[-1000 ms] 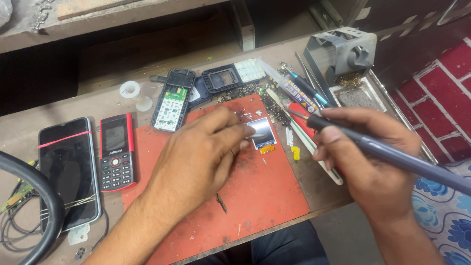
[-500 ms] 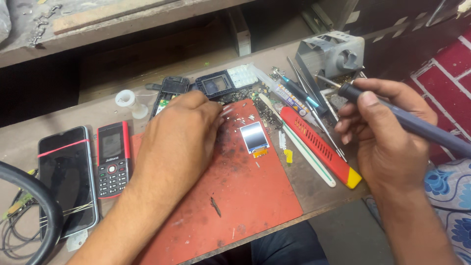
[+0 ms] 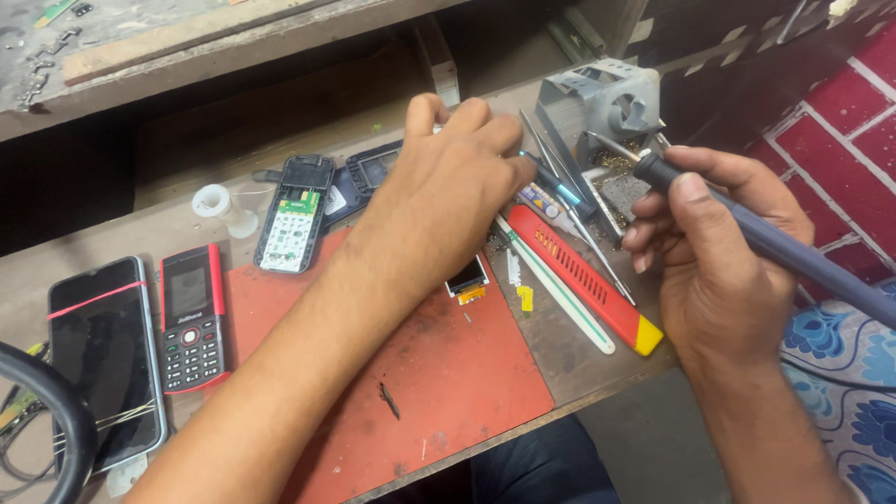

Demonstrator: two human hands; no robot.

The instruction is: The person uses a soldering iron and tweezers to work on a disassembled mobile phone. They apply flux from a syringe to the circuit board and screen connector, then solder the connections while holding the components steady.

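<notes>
While my left forearm crosses the red mat toward 1 o'clock, it hides most of the clutter behind it. Small display module sits just under my wrist, at 6 o'clock from my left hand. Open phone board at its 9 o'clock, solder spool further out. Red keypad phone and black smartphone lie side by side at 8 o'clock, well apart. Red-and-yellow tool and tweezers lie at 4 o'clock, between my hands. Left hand palm down, fingers half curled, fingertips on a dark pen-like tool; can't tell if gripped. Right hand at 3 o'clock, fingers wrapped round the soldering iron, tip at the grey metal stand.
</notes>
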